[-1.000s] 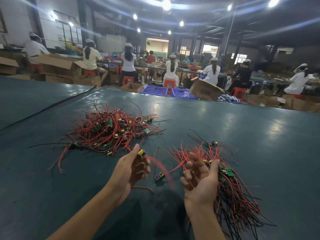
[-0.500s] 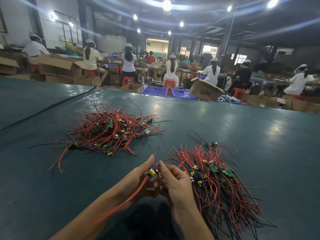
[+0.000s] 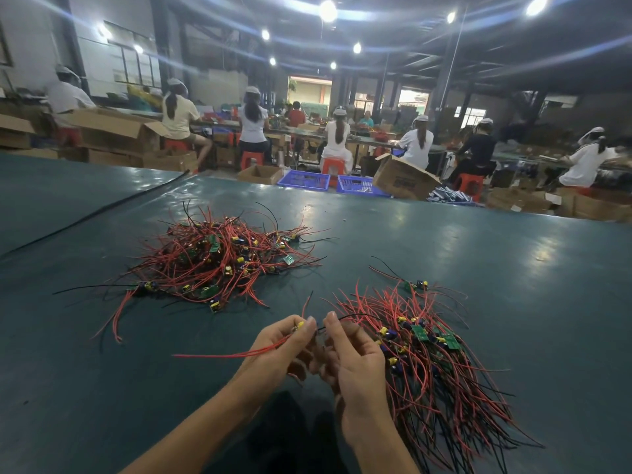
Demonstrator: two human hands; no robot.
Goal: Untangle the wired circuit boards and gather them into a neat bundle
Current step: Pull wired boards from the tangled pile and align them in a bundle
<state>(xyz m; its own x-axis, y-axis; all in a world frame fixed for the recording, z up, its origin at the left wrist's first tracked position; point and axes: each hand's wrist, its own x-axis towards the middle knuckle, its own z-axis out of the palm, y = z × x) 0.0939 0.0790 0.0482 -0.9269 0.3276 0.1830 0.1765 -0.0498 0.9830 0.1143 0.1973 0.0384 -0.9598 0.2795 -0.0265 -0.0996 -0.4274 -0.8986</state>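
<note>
A tangled heap of wired circuit boards (image 3: 219, 261), red and black leads with green boards, lies on the dark green table (image 3: 478, 268) at centre left. To the right of my hands spreads a combed bundle of boards (image 3: 431, 357), its wires fanning toward me. My left hand (image 3: 277, 350) pinches one wired board (image 3: 300, 325) with a yellow part; its red leads trail left. Close beside it, my right hand (image 3: 355, 364) has curled fingers pinching a thin black wire of that board. One loose board (image 3: 415, 285) sits just beyond the bundle.
A black cable (image 3: 102, 213) runs across the table's far left. Past the far edge stand blue crates (image 3: 304, 181), cardboard boxes (image 3: 403, 181) and several seated workers at benches. Bare table surface stretches to the right.
My hands were apart, the left holding the board; they came together in front of me. The board's red leads now trail out to the left, and my right hand has taken its black wire.
</note>
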